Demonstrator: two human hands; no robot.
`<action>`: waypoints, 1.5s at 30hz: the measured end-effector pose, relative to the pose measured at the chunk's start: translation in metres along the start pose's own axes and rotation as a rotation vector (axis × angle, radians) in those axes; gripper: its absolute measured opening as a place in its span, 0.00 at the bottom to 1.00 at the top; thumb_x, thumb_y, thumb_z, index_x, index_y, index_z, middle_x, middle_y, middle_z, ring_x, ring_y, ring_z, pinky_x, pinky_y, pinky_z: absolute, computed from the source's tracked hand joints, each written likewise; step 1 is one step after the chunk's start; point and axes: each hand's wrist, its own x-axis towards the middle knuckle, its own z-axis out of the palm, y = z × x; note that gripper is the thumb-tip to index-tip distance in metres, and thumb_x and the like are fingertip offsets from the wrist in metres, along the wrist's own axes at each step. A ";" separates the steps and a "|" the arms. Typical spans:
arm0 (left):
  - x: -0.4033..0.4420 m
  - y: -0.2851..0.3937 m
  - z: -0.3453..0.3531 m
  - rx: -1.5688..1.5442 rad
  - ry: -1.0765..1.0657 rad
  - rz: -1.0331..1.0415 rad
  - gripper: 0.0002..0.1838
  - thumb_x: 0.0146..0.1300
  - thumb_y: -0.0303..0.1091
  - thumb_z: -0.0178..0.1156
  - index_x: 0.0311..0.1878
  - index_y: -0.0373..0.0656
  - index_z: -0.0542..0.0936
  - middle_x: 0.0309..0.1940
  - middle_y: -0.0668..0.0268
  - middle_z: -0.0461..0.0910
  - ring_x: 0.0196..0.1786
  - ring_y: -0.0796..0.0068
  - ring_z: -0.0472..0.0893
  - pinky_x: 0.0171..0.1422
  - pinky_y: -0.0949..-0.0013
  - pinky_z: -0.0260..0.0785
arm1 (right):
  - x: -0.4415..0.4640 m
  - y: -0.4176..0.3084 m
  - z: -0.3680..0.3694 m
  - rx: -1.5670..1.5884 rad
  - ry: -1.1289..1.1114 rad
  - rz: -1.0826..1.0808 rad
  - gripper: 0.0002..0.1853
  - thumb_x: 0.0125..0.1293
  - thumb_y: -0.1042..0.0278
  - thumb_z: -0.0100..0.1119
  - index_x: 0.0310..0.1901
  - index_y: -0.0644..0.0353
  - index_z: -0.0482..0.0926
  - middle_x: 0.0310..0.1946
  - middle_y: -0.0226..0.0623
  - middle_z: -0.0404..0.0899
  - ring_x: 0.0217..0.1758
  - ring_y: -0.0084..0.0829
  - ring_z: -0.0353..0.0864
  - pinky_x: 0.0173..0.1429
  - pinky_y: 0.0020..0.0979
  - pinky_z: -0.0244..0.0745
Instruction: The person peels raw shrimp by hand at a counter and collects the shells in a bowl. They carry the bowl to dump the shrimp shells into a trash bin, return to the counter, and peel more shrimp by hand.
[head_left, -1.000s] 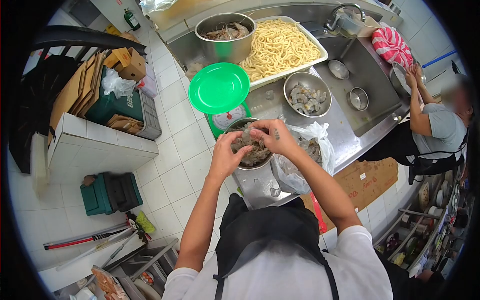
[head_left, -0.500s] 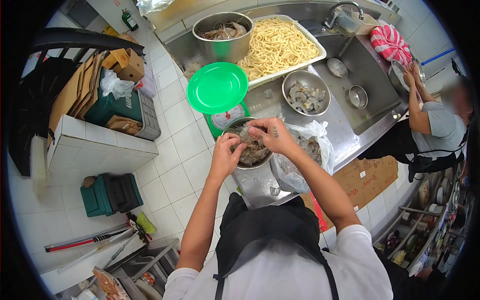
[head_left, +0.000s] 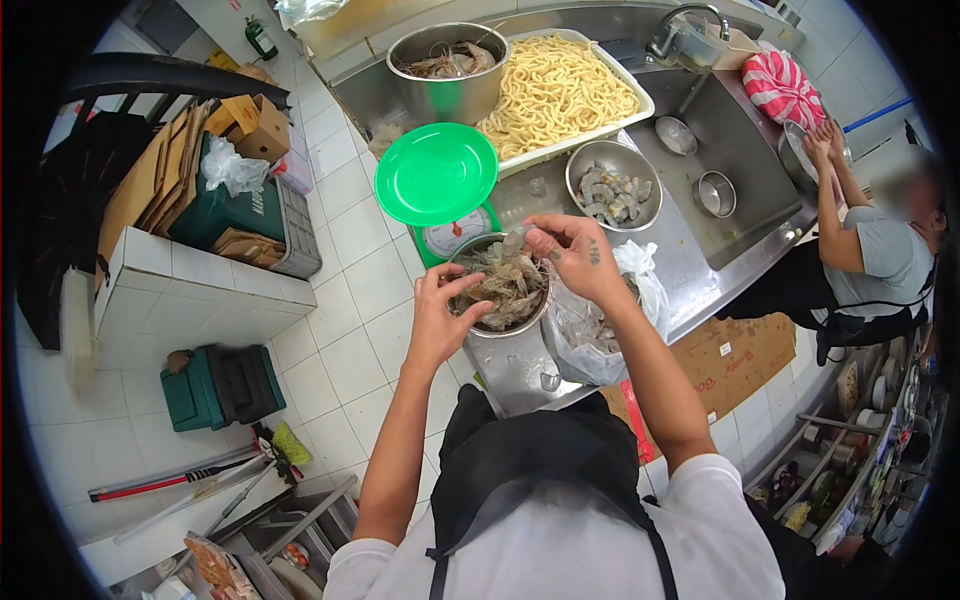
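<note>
My right hand (head_left: 574, 256) pinches a greyish, translucent shrimp (head_left: 515, 241) between thumb and fingers, above the far rim of a metal bowl. Shrimp shells and heads (head_left: 512, 287) fill that bowl. Over its left side my left hand (head_left: 440, 315) is open, thumb and fingers apart, with nothing visible between them. To the right of the bowl lies a white plastic bag (head_left: 575, 335) with shrimp inside, partly covered by my right forearm. A second steel bowl (head_left: 648, 218) farther back holds peeled shrimp (head_left: 612, 193).
A green-topped dial scale (head_left: 436, 176) stands behind the shell bowl. Behind are a pot (head_left: 440, 98) of whole shrimp and a tray (head_left: 640, 110) of thick noodles. The sink (head_left: 740, 235) lies right; another person (head_left: 870, 250) works beyond it.
My hands have moved apart. The right one has lifted the shrimp up and slightly right, while the left has opened and shifted slightly left and down.
</note>
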 end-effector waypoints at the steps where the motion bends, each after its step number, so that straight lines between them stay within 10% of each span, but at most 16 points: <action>1: 0.000 0.000 0.001 0.000 0.000 -0.001 0.20 0.47 0.38 0.72 0.46 0.50 0.84 0.54 0.61 0.71 0.55 0.60 0.68 0.58 0.61 0.64 | 0.000 -0.004 -0.002 0.000 -0.001 0.000 0.13 0.64 0.67 0.59 0.43 0.69 0.81 0.28 0.36 0.83 0.32 0.20 0.78 0.39 0.26 0.74; 19: -0.021 0.008 -0.015 0.045 0.014 -0.007 0.33 0.41 0.39 0.75 0.56 0.54 0.79 0.67 0.58 0.61 0.66 0.52 0.58 0.69 0.52 0.54 | 0.017 -0.014 -0.099 -0.225 0.430 -0.122 0.16 0.61 0.63 0.63 0.44 0.67 0.81 0.32 0.36 0.84 0.32 0.22 0.78 0.40 0.25 0.71; 22: -0.024 0.010 -0.018 0.024 0.015 -0.022 0.31 0.43 0.39 0.74 0.55 0.51 0.79 0.66 0.59 0.64 0.66 0.54 0.59 0.68 0.53 0.56 | 0.013 0.038 -0.116 -1.068 0.578 -0.326 0.18 0.60 0.63 0.62 0.48 0.65 0.80 0.37 0.41 0.83 0.39 0.32 0.81 0.44 0.30 0.74; 28: -0.029 0.011 -0.022 -0.046 0.027 -0.028 0.25 0.48 0.36 0.71 0.52 0.44 0.80 0.60 0.58 0.71 0.58 0.59 0.72 0.63 0.58 0.64 | -0.058 0.028 -0.105 -0.445 0.045 0.357 0.14 0.57 0.70 0.62 0.45 0.64 0.81 0.40 0.48 0.82 0.43 0.41 0.81 0.45 0.33 0.76; 45: -0.028 0.021 -0.006 -0.150 -0.043 0.031 0.21 0.51 0.35 0.69 0.49 0.39 0.80 0.56 0.55 0.74 0.59 0.56 0.73 0.63 0.59 0.64 | -0.128 0.084 -0.068 -1.056 -0.229 0.133 0.22 0.43 0.66 0.73 0.43 0.57 0.80 0.40 0.42 0.73 0.50 0.43 0.73 0.53 0.39 0.72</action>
